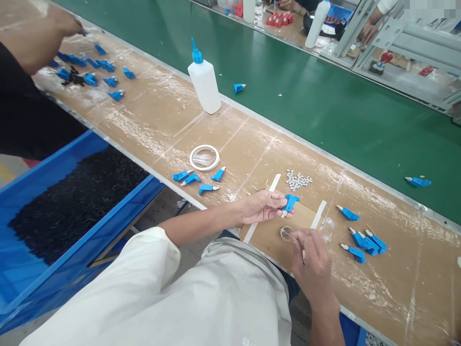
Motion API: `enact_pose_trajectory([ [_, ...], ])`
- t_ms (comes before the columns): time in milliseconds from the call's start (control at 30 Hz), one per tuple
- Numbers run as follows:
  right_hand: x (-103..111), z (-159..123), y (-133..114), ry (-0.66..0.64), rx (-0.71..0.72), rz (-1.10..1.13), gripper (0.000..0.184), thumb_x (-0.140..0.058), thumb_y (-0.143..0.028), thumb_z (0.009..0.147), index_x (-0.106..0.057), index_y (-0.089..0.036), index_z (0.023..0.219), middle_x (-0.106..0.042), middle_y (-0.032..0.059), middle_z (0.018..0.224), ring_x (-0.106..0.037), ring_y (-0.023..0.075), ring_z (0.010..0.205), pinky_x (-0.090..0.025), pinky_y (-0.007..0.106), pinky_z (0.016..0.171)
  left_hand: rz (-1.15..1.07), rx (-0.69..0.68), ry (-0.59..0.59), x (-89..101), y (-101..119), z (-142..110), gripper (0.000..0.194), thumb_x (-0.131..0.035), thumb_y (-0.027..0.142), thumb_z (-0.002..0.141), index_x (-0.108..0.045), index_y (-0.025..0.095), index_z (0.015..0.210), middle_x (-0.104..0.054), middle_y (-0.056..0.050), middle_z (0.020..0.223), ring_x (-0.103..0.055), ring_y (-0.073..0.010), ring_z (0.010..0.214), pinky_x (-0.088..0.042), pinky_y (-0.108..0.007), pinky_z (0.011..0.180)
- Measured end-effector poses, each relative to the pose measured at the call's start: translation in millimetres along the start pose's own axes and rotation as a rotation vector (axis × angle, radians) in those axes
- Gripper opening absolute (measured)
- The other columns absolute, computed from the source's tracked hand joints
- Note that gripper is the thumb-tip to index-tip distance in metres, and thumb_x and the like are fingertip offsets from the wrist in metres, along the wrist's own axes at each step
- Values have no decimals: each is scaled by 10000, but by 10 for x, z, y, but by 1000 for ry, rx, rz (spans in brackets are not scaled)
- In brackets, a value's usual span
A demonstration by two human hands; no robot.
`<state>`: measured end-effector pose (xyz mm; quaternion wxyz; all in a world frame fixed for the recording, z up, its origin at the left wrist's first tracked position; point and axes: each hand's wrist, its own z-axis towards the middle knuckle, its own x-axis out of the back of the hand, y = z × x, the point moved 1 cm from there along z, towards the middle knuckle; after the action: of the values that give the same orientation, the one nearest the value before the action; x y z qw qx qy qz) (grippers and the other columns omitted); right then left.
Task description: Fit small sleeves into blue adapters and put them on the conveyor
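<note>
My left hand [264,206] pinches a small blue plastic part [290,203] with a whitish tip that points down. Close by, my right hand [312,252] is closed in a pinch on what looks like a thin stick [292,235], mostly hidden by the fingers. Its end is at a small round clear cup [285,233] on a brown cardboard piece [268,235]. Beyond my left hand lies a pile of small silvery metal bits [298,180]. Several more blue parts lie right of my right hand [356,252] and left of my left hand [208,189].
A roll of white tape [204,157] and a white squeeze bottle [205,86] with a blue nozzle are on the bench. Behind runs a green conveyor belt [306,105] carrying blue parts. A co-worker's arm [36,36] reaches in at left above a blue bin [43,283] of black pieces.
</note>
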<state>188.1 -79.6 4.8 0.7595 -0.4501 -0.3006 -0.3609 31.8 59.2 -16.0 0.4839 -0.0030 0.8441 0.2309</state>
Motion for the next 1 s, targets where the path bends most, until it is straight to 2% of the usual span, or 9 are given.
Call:
enact_pose_trajectory([
  [67, 44, -28, 24, 97, -69, 54, 157, -539, -75, 955, -583, -221, 993, -655, 44, 890, -623, 182, 841, -507, 312, 730, 1, -13, -16, 0, -20, -16, 35, -680, 84, 897, -692, 52, 890, -711, -80, 762, -718, -93, 709, -544, -101, 624],
  [167, 47, -99, 68, 201, -263, 163, 72, -568, -170, 965, -621, -220, 967, -694, 49, 914, -661, 190, 872, -535, 329, 748, 24, -24, -49, -1, -73, -28, 172, -815, 156, 800, -693, 72, 888, -702, -66, 763, -719, -113, 736, -544, -130, 632],
  [300, 9, -157, 116, 313, -587, 446, 131, -644, -315, 941, -678, -189, 924, -731, 58, 909, -639, 145, 661, -531, 297, 610, 71, -15, -77, 6, -181, -5, 374, -917, 324, 683, -695, 75, 853, -696, -64, 745, -675, -101, 674, -518, -152, 588],
  [367, 28, -132, 106, 430, -650, 596, 155, -702, -330, 900, -690, -175, 898, -734, 57, 879, -616, 125, 605, -513, 275, 561, 82, 6, -73, 7, -233, 12, 436, -941, 376, 630, -692, 78, 826, -683, -48, 721, -634, -79, 620, -493, -152, 556],
  [467, 94, -33, 22, 563, -610, 684, 124, -741, -287, 869, -701, -171, 885, -731, 55, 855, -634, 131, 638, -512, 263, 555, 89, 40, -74, -10, -283, 21, 456, -955, 397, 591, -683, 83, 779, -664, -28, 691, -585, -54, 577, -452, -145, 527],
  [600, 153, 105, -150, 643, -430, 562, 38, -701, -156, 887, -696, -178, 918, -720, 46, 851, -669, 158, 747, -525, 273, 586, 95, 61, -85, -57, -294, -3, 448, -954, 399, 591, -678, 81, 743, -663, -21, 693, -562, -33, 564, -433, -138, 542],
  [800, 118, 130, -212, 565, -228, 392, 149, -642, -52, 891, -668, -174, 970, -715, 46, 866, -680, 181, 796, -542, 322, 642, 106, 71, -80, -90, -282, -31, 455, -959, 405, 573, -678, 86, 736, -657, -11, 689, -553, -28, 544, -417, -147, 532],
  [1000, 106, 102, -181, 524, -218, 342, 132, -642, -73, 901, -653, -189, 963, -719, 38, 866, -693, 191, 795, -557, 356, 681, 98, 75, -75, -107, -271, -42, 469, -966, 410, 552, -668, 88, 718, -651, -5, 669, -555, -28, 541, -427, -143, 534],
])
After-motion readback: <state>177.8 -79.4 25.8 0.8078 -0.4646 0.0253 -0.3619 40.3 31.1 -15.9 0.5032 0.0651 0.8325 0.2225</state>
